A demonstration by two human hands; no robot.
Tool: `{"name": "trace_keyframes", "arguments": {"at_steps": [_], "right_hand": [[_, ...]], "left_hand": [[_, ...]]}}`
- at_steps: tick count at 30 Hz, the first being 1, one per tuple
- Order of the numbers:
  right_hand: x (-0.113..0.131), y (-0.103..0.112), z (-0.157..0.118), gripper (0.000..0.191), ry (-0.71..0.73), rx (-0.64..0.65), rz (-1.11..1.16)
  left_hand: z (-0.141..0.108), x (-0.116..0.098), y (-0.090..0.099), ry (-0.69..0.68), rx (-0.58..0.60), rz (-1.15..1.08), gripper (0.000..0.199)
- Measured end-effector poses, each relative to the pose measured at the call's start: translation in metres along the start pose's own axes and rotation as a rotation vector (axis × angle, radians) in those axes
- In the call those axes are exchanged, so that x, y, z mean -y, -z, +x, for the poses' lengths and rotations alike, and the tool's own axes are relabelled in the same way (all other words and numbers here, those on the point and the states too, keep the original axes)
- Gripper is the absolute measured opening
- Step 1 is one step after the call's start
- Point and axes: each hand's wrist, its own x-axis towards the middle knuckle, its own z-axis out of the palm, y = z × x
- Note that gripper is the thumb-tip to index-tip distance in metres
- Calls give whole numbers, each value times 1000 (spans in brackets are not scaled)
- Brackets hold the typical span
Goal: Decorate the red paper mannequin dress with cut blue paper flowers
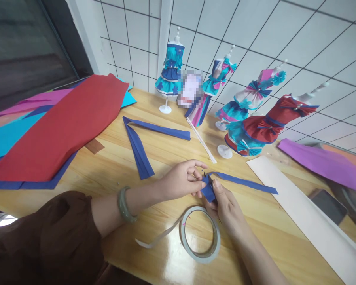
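Observation:
A small folded piece of blue crepe paper or fabric [208,191] is between my two hands over the table. My left hand [184,180], with a green bangle on its wrist, pinches its left edge. My right hand [225,200] is closed around dark snips [210,178]; only their pointed tips show beside the blue piece, and the rest is hidden in the palm. Just behind the hands, a narrow blue strip [246,182] stretches to the right. Below them lies a roll of double-sided tape [183,233], its loose end trailing left.
A folded blue strip [163,130] and a thin white strip [202,140] lie farther back. Several dressed mini mannequins [170,67] stand along the tiled wall. Red sheets [62,126] are stacked at left. At right are a long white board [302,213], a dark phone [328,206] and purple sheets [323,164].

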Motion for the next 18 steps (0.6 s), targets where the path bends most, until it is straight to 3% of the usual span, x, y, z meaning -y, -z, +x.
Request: {"name": "trace_keyframes", "arguments": {"at_steps": [18], "right_hand": [[3,0,-1,51,-3,-7,-14]], "left_hand": [[0,0,0,-6,9,-6,36]]}}
